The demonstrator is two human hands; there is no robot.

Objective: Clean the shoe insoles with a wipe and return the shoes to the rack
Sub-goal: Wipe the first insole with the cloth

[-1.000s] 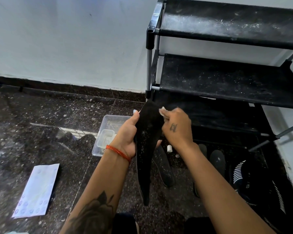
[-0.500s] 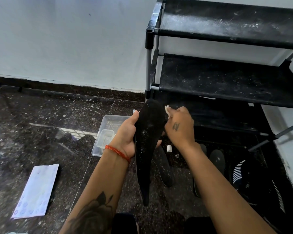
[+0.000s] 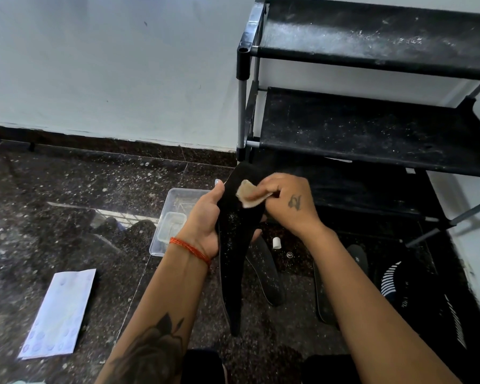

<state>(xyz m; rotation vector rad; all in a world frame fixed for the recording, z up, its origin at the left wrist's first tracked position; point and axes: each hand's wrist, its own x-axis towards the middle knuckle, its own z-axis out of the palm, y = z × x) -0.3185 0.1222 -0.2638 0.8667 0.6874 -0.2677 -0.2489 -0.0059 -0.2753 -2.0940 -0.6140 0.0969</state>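
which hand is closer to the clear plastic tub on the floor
Left. The left hand, gripping the black insole, hovers beside the tub, overlapping its right edge in view. The right hand, pressing the wipe on the insole, is farther right, beyond the insole.

The right hand (image 3: 287, 200) has slid from the two o'clock edge of the long black fabric insole (image 3: 237, 239) toward nine o'clock, onto its face; the soiled beige wipe (image 3: 247, 194), barely visible before, now lies spread under the fingers.

Left hand (image 3: 205, 217) grips black insole (image 3: 233, 245) upright; right hand (image 3: 286, 203) presses soiled wipe (image 3: 247, 194) against its upper end.
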